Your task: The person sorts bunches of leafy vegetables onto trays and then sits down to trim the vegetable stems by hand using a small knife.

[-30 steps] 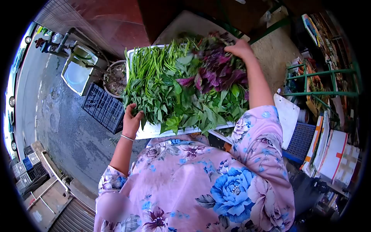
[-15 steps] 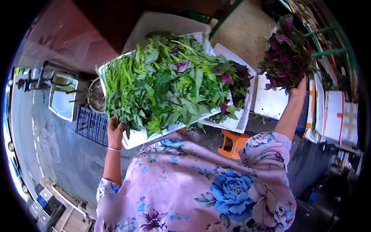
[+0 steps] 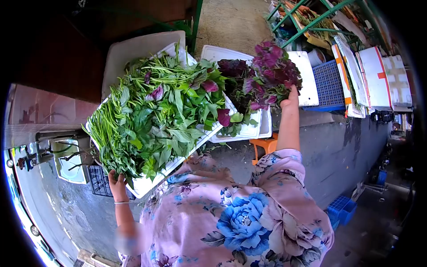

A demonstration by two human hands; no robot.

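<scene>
My right hand [image 3: 290, 99] is closed round the stem end of a bunch of purple-red amaranth [image 3: 276, 71]. The bunch is held up over the right end of a second white foam tray [image 3: 266, 127], where more dark purple leaves [image 3: 233, 70] lie. In front of me a white foam tray [image 3: 141, 189] is heaped with leafy greens [image 3: 155, 115], long stems to the left and a few purple leaves among them. My left hand [image 3: 118, 184] is at this tray's near left corner, fingers curled at its edge against the leaves; the fingertips are partly hidden.
An orange stool [image 3: 265, 146] stands below the second tray. To the right are a blue crate [image 3: 330, 84], upright foam boards [image 3: 376, 75] and a green metal rack [image 3: 307, 29]. A dark crate [image 3: 100, 180] and a pale basin [image 3: 71, 162] sit at left.
My right hand has brought the amaranth bunch left, from beyond the trays to over the second tray. The view has turned right. My left hand keeps its place at the tray corner.
</scene>
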